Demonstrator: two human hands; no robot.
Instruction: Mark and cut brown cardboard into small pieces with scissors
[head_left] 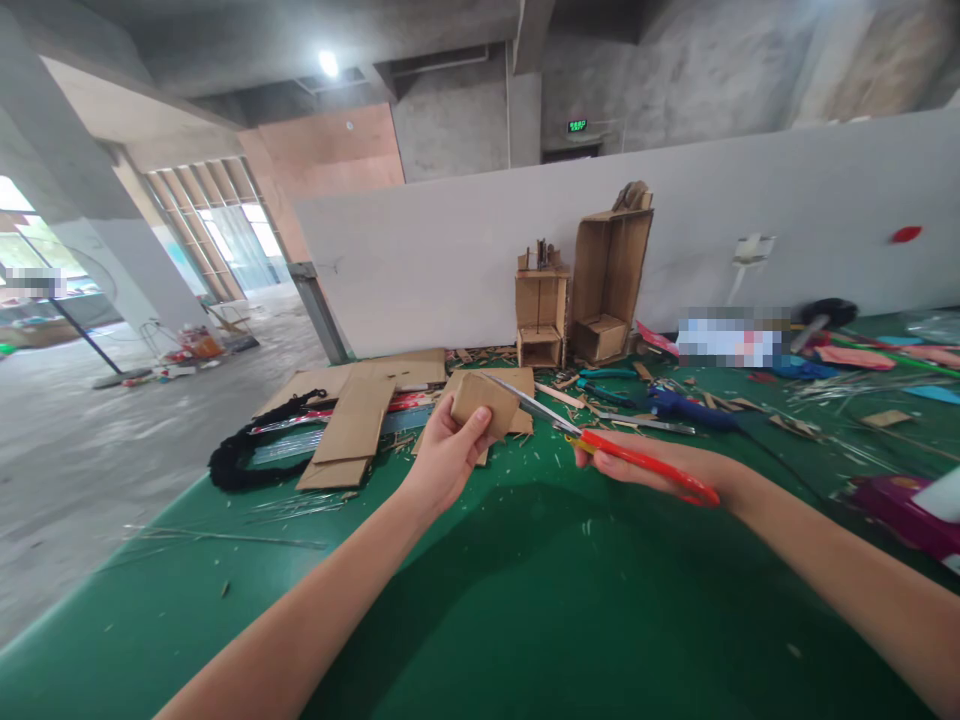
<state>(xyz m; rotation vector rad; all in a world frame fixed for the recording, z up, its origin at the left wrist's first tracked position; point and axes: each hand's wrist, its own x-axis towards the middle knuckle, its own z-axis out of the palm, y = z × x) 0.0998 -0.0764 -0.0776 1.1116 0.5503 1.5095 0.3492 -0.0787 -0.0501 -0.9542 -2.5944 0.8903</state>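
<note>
Left fingers point(477, 425) pinch a cardboard piece point(487, 402); right fingers point(616, 468) grip red-handled scissors point(637, 461) above the green desk point(525, 620).

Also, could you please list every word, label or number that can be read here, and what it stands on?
"EXIT", on the small lit green sign high at the back; the characters above it are too small to read.
The pale item at the right of the green table is pixelated, so any print is unreadable.

Scissor handles point(646, 461) are red, cardboard point(498, 402) tan, tabletop point(570, 610) green, coil point(228, 466) seemingly black.
</note>
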